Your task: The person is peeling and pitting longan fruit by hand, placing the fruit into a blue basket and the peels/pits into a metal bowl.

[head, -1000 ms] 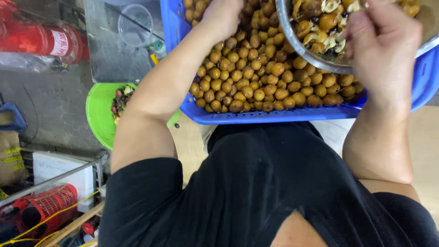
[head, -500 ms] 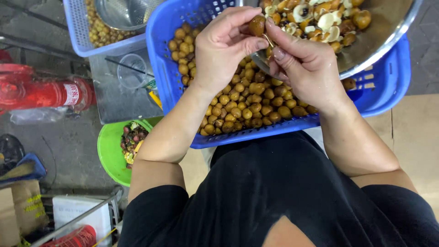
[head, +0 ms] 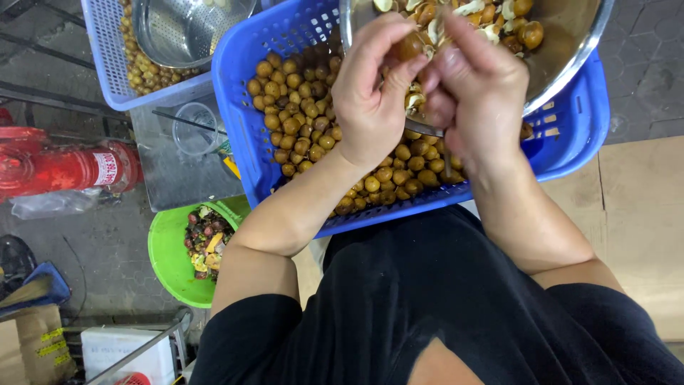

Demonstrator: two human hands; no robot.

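Blue plastic makes up the largest thing here, a slotted basket (head: pixel 570 135) resting across the person's lap and heaped with small round brown fruits (head: pixel 299 114), close enough to pick from without reaching. A steel bowl (head: pixel 577 43) sits tilted on the basket's far side, holding peeled pieces and shells, so that what comes off falls straight into it. Down on the floor to the left a green bowl (head: pixel 167 249) holds mixed scraps. The left hand (head: pixel 367 100) is curled, its thumb and fingers pinching one brown fruit (head: pixel 411 46) just over the bowl's rim. The right hand (head: pixel 474 93) is closed against it, fingertips working at the same fruit; whether it also grips a small tool I cannot tell.
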